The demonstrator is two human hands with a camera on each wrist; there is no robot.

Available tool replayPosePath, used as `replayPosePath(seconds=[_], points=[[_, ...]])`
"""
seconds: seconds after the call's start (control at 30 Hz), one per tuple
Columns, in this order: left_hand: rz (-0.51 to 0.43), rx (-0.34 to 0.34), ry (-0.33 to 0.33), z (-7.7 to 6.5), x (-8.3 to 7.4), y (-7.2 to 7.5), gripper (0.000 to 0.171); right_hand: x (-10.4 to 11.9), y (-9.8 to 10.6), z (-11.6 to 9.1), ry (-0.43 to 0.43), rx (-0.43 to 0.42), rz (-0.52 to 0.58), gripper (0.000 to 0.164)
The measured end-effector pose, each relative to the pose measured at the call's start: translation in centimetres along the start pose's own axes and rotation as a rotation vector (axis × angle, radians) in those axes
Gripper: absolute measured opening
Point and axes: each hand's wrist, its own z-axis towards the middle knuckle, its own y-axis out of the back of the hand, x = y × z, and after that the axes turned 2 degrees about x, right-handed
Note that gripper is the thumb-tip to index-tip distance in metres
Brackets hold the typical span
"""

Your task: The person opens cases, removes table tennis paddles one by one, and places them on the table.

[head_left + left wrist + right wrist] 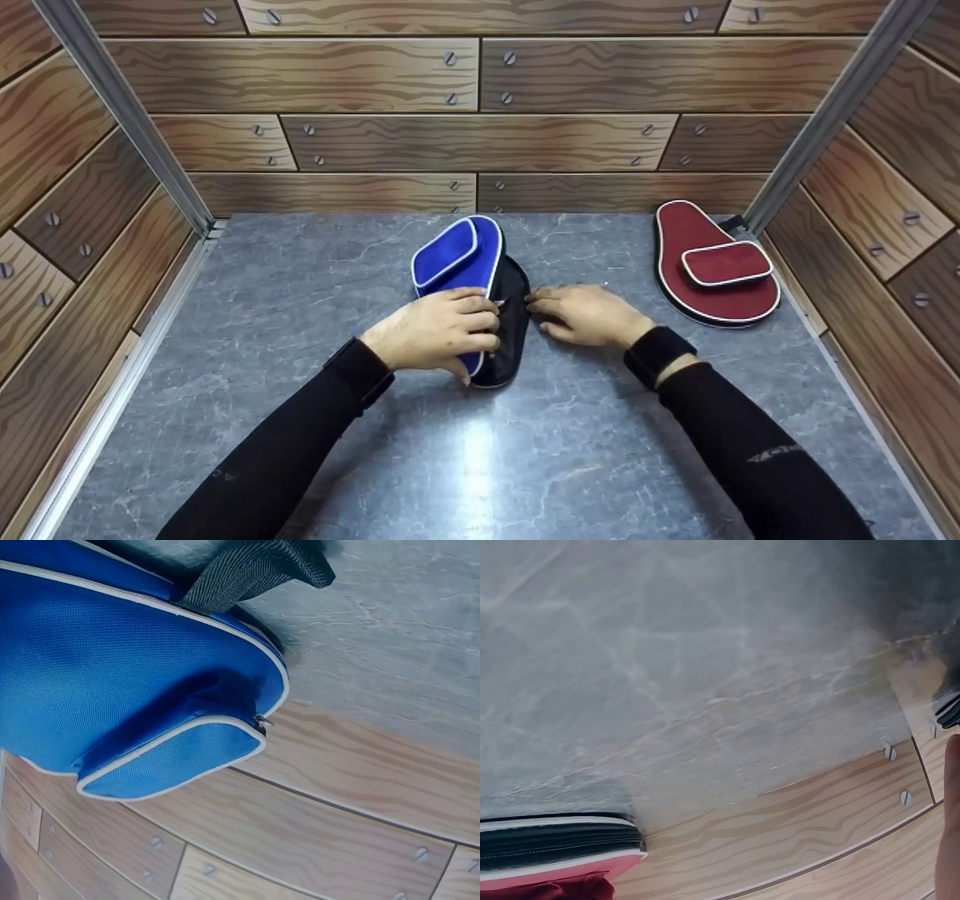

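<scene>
A blue table tennis paddle case [487, 244] with white piping and a small front pocket [446, 255] stands out in the middle of the table, its black side or back panel [514, 322] showing along the right. My left hand [439, 330] grips the blue front, fingers curled over its right edge. In the left wrist view the blue case [135, 667] fills the upper left, with a dark strap [247, 574] above it. My right hand [589, 311] touches the black panel's right edge with its fingertips, fingers fairly straight. A finger [951, 817] shows in the right wrist view.
A red paddle case [690, 240] of the same shape lies at the back right of the grey marbled table [300, 300]. Wood-patterned walls [375, 75] enclose the back and sides, with metal posts [142, 127] at the corners.
</scene>
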Motion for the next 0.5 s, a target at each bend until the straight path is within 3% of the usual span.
replayPosePath(seconds=[0.23, 0.5], points=[[0.039, -0.044, 0.008, -0.6, 0.4, 0.4, 0.066, 0.1, 0.2, 0.3, -0.041, 0.017, 0.047, 0.043], [0.095, -0.032, 0.027, -1.5, 0.6, 1.1, 0.058, -0.2, 0.1, 0.3, -0.067, -0.009, 0.085, 0.033]])
